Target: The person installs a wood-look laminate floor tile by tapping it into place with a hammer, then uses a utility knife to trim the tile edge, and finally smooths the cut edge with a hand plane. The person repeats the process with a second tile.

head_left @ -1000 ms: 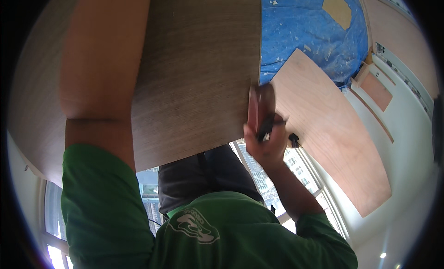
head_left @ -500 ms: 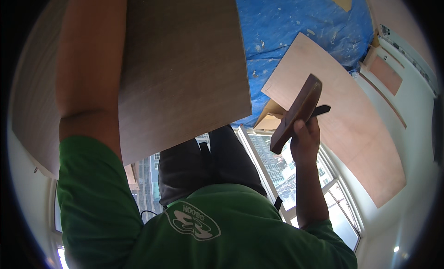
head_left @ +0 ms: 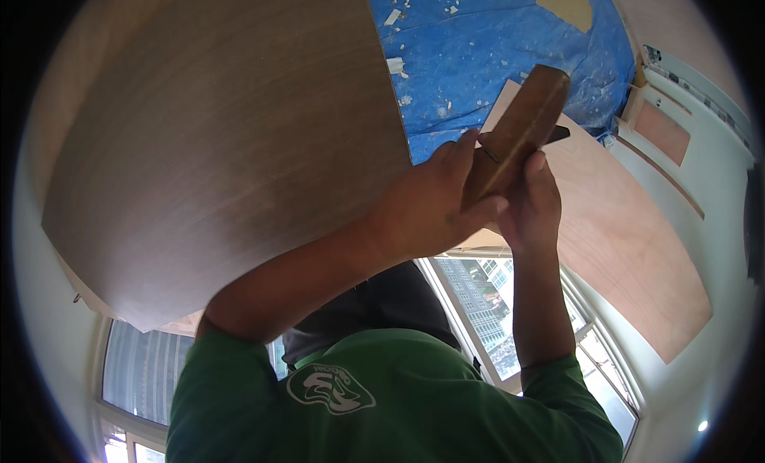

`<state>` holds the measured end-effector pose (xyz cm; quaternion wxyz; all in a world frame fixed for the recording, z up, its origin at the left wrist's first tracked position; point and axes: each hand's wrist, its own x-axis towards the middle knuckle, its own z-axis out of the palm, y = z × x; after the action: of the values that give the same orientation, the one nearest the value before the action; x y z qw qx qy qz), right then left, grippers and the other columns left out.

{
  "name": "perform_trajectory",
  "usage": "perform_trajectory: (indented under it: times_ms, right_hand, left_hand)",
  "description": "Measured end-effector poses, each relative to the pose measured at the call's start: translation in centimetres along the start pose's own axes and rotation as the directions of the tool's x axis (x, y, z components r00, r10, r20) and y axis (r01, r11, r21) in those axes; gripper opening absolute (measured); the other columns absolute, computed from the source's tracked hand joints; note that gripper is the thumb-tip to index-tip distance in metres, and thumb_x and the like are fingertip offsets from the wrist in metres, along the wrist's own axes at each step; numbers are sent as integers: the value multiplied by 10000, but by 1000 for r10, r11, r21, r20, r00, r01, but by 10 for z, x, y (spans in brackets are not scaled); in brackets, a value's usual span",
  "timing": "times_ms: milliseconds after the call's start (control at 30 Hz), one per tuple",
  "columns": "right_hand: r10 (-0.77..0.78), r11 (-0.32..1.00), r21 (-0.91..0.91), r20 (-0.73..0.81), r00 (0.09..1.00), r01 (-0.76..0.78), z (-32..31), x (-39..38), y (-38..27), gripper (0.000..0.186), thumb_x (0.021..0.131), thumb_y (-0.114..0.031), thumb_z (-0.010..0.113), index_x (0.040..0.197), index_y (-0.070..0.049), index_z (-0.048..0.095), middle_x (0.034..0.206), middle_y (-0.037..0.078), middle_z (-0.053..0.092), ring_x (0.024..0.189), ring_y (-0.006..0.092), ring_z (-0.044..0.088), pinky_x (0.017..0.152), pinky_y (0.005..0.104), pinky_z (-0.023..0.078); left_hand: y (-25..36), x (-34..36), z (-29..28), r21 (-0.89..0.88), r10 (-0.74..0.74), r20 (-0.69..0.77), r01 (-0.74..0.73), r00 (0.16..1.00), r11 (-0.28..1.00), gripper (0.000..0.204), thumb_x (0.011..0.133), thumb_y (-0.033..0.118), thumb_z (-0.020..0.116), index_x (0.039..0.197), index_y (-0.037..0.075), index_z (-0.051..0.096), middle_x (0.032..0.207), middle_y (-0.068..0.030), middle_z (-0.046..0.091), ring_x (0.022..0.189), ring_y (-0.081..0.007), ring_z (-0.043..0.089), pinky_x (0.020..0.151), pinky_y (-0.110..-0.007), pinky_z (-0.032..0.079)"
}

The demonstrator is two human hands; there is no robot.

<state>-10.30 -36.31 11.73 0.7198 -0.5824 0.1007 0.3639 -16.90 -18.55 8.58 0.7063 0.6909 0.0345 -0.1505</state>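
A brown wooden hand plane (head_left: 527, 116) with a dark crosswise handle is raised in front of me, tilted up to the right. My left hand (head_left: 434, 204) is closed round its lower left side, fingers on the far side and thumb near the bottom end. My right hand (head_left: 535, 198) grips it from the right, just below the handle. Left of my hands, a large brown wooden sheet (head_left: 239, 144) spreads out, apart from the plane. The palms' sides of both hands are partly hidden.
Blue sheeting (head_left: 446, 56) with white scraps covers the floor ahead. A paler wooden panel (head_left: 629, 248) lies at the right. Windows (head_left: 478, 296) are near my legs, and a white wall unit (head_left: 677, 128) stands at the far right.
My left arm has come back from over the large sheet, and my left hand has taken hold of the plane. The plane has risen slightly and turned in my right hand.
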Motion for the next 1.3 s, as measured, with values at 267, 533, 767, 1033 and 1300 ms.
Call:
perform_trajectory:
  times_ms: [267, 533, 767, 1033, 1300]
  right_hand:
    - [-87, 980, -195, -271, 959, 33, 12, 6, 5, 353, 1021, -99, 626, 1305, 107, 594, 1201, 156, 686, 1060, 198, 682, 932, 333, 556]
    - [-324, 710, -704, -292, 900, 27, 5, 17, 0, 69, 971, -10, 655, 1021, 24, 688, 862, 54, 706, 724, 95, 646, 644, 246, 520]
    - [-597, 616, -767, -308, 741, 177, -57, 33, -33, 68, 988, -78, 631, 998, -24, 670, 813, 7, 649, 682, 63, 567, 607, 227, 461]
    - [-802, 11, -1000, -4, 598, 8, -64, 107, -79, 410, 1013, -377, 628, 1111, 13, 708, 973, 85, 718, 861, 127, 617, 826, 289, 493]
    - [189, 647, -725, -147, 971, -236, -1, 32, -30, 242, 1015, -281, 648, 993, -46, 704, 782, 22, 635, 752, 90, 599, 673, 258, 488]
  left_hand:
    - [-30, 6, 10, -356, -44, -62, 19, 997, 934, 1106, 953, 339, 737, 1587, -86, -63, 1147, -286, 700, 937, -343, 750, 847, -390, 586]
    - [-37, 9, 15, -568, -6, -57, -27, 998, 822, 1073, 1010, 288, 682, 1599, -11, -163, 1127, -224, 708, 892, -220, 715, 811, -339, 569]
    - [-48, 21, -12, -776, -155, -89, 29, 984, 630, 1186, 915, 532, 736, 1616, -31, -38, 1376, -210, 570, 1263, -305, 610, 998, -405, 535]
    - [-41, 11, -18, -821, -76, 116, 139, 990, 553, 1234, 763, 675, 806, 1627, 39, 195, 1415, -130, 551, 1276, -298, 597, 1036, -421, 506]
    - [-58, -2, -8, -776, 12, 56, 36, 998, 630, 946, 1013, 363, 667, 1663, 110, 26, 1421, -185, 563, 1210, -248, 615, 993, -401, 503]
